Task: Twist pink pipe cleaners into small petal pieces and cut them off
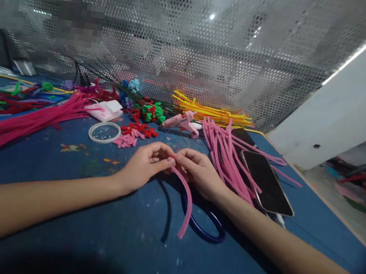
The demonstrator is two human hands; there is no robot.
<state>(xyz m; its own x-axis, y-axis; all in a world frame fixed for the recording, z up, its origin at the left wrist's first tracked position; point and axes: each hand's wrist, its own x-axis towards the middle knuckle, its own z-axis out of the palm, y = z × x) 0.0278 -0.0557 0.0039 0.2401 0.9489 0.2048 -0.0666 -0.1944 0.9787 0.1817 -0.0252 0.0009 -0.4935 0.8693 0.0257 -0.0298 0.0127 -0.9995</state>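
A pink fuzzy stem (pixel 186 205) hangs in a curve from between my hands, its free end toward me over the blue table. My left hand (pixel 147 164) pinches its upper end between thumb and forefinger. Touching it at the fingertips, my right hand (pixel 199 170) is closed at the same end of the stem; the part inside the fingers is mostly hidden. Beneath my right hand lies a dark blue looped handle (pixel 205 234), partly covered.
Pink stems (pixel 230 161) and a phone (pixel 269 184) lie right. A glue gun (pixel 183 122), yellow stems (pixel 213 112), small red pieces (pixel 140 129) and a white ring (pixel 104 132) sit behind. Magenta stems (pixel 29 123) spread left on the blue table (pixel 88 241), before a perforated metal panel (pixel 183 33).
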